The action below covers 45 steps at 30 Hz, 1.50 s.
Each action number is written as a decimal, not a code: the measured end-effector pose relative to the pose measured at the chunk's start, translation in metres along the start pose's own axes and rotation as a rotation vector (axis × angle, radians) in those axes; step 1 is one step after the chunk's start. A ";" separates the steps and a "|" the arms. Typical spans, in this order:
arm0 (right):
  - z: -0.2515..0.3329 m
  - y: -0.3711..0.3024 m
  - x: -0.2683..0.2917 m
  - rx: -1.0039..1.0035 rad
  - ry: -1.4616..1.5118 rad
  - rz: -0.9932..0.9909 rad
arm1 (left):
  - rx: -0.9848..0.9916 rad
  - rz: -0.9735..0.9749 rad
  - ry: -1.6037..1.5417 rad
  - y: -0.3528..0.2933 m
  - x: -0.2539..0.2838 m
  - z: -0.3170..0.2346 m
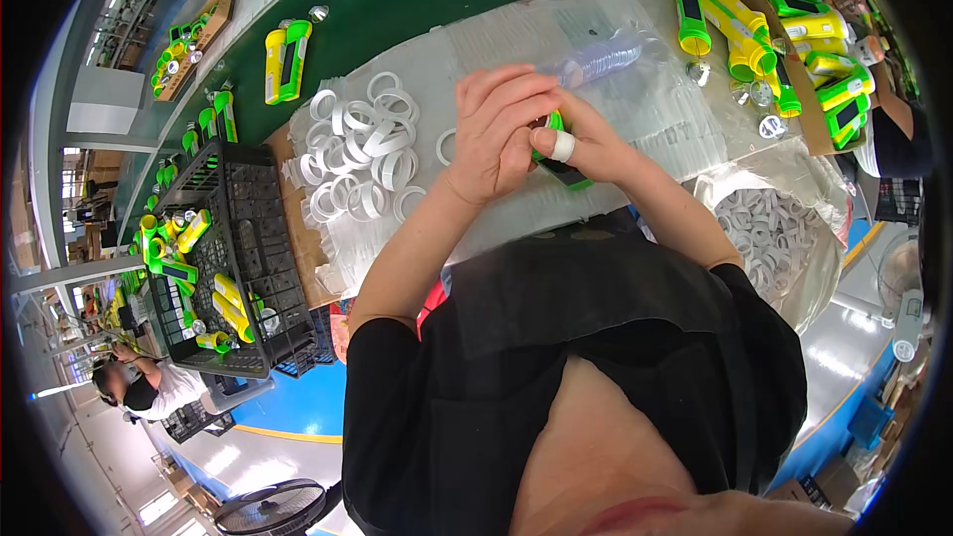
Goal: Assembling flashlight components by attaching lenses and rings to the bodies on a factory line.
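Over the padded work surface, my two hands come together around a green flashlight (571,175) with a dark panel; most of it is hidden by my fingers. My left hand (499,129) is closed over its upper end. Wrapped around its body from the other side is my right hand (588,139), with a white band (563,146) around its thumb. A loose white ring (446,146) lies beside my left wrist. To the left spreads a pile of white plastic rings (362,144). Just beyond my hands rests a stack of clear round lenses (606,58).
Yellow and green flashlights (730,20) lie at the right, beside a cardboard box (816,129) full of more. A bag of white rings (769,233) hangs at the right edge. Left stands a black crate (260,268) holding flashlights. A co-worker (164,387) is at far left.
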State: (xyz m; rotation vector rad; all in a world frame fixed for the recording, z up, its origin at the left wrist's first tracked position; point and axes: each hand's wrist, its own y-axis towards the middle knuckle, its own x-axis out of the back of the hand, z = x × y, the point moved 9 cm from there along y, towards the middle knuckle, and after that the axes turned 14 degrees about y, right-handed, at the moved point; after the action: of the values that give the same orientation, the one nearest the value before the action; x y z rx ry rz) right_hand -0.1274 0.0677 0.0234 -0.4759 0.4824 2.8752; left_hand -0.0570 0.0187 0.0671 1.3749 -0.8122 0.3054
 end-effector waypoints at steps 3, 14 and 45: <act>0.002 -0.002 0.005 -0.033 0.118 -0.010 | 0.126 -0.051 -0.090 0.014 0.003 -0.005; 0.003 -0.001 0.002 0.115 -0.008 -0.020 | 1.054 0.272 -1.104 -0.006 -0.034 0.019; 0.023 0.026 0.008 0.395 -0.286 -0.186 | 0.416 -0.025 -0.084 0.019 0.052 0.032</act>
State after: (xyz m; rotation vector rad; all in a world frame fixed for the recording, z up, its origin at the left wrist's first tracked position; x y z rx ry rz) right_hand -0.1471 0.0522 0.0487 -0.0399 0.8731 2.5218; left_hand -0.0430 -0.0210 0.1150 1.7951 -0.8294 0.4157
